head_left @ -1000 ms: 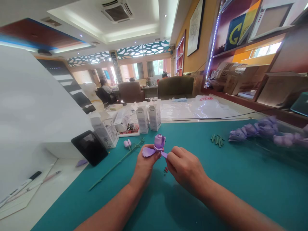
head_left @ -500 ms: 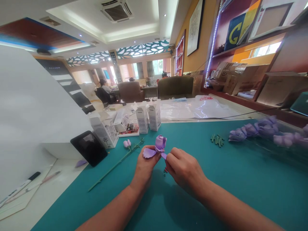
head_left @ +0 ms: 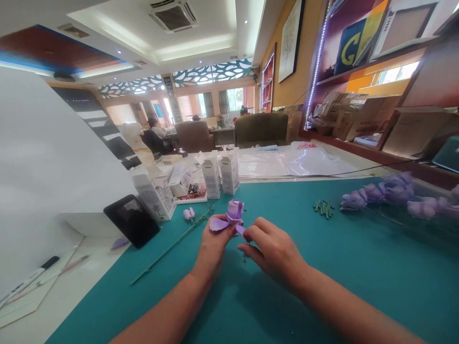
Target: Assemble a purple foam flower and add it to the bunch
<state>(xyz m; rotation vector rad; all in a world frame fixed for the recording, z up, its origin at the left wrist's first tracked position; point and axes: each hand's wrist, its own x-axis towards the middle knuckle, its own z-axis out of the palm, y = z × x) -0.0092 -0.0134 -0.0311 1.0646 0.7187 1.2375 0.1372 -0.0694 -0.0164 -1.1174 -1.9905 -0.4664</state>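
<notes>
A purple artificial rose (head_left: 235, 210) with petals spread out at its base is gripped from below by my left hand (head_left: 212, 246). My left fingers wrap its underside, so that part is hidden. At the rose's lower right a petal (head_left: 241, 230) sticks out, and the index finger of my right hand (head_left: 274, 246) touches or nearly touches it. The thumb of that hand is apart from the fingers. Small dark bits (head_left: 245, 258) lie on the green mat (head_left: 308, 296) between my hands. Left of them is a green stem (head_left: 168, 252) near a pale purple rosebud (head_left: 189, 213).
Several white boxes (head_left: 212, 179) stand at the mat's back edge, beside a tray of small parts (head_left: 193, 192). A black tablet (head_left: 132, 220) leans at the left. Short green pieces (head_left: 323, 208) and purple flowers (head_left: 380, 193) lie at the right. People sit far behind.
My right thumb has come away from the petal, and the right fingers have loosened from their pinch. The rose in my left hand has shifted slightly left.
</notes>
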